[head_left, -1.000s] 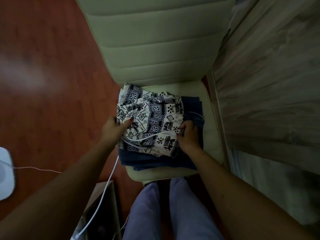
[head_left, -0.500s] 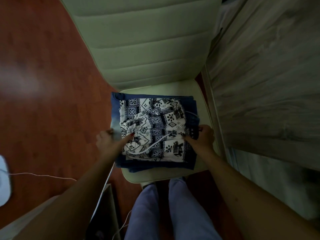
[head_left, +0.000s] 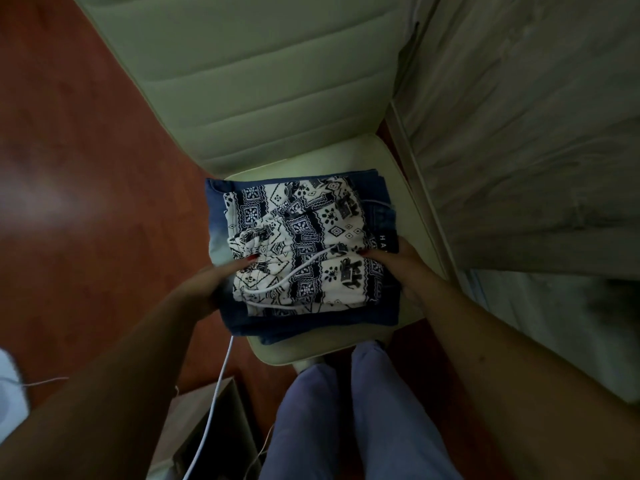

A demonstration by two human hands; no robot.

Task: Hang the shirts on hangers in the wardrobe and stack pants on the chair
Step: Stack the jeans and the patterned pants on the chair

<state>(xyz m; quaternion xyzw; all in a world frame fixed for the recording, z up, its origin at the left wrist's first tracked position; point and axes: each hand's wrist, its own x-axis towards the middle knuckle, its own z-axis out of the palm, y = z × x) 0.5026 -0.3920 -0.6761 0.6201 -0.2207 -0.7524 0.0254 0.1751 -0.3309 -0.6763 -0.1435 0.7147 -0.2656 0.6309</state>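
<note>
Folded white pants with a dark blue pattern (head_left: 304, 244) and a white drawstring lie on top of folded blue jeans (head_left: 311, 322), stacked on the cream chair seat (head_left: 412, 188). My left hand (head_left: 214, 282) grips the left side of the stack, thumb on the patterned pants. At the stack's right side my right hand (head_left: 405, 268) holds it too, thumb on top. No shirts, hangers or wardrobe interior show.
The chair's padded backrest (head_left: 263, 74) rises behind the stack. A grey wood-grain panel (head_left: 536, 133) stands close on the right. Red-brown floor (head_left: 69, 168) lies to the left. A white cable (head_left: 221, 375) runs down to a box (head_left: 207, 431) by my legs (head_left: 346, 420).
The patterned pants went from skewed at the seat's left to squared on the jeans. Both hands shifted outward to the stack's sides and nudged it straight.
</note>
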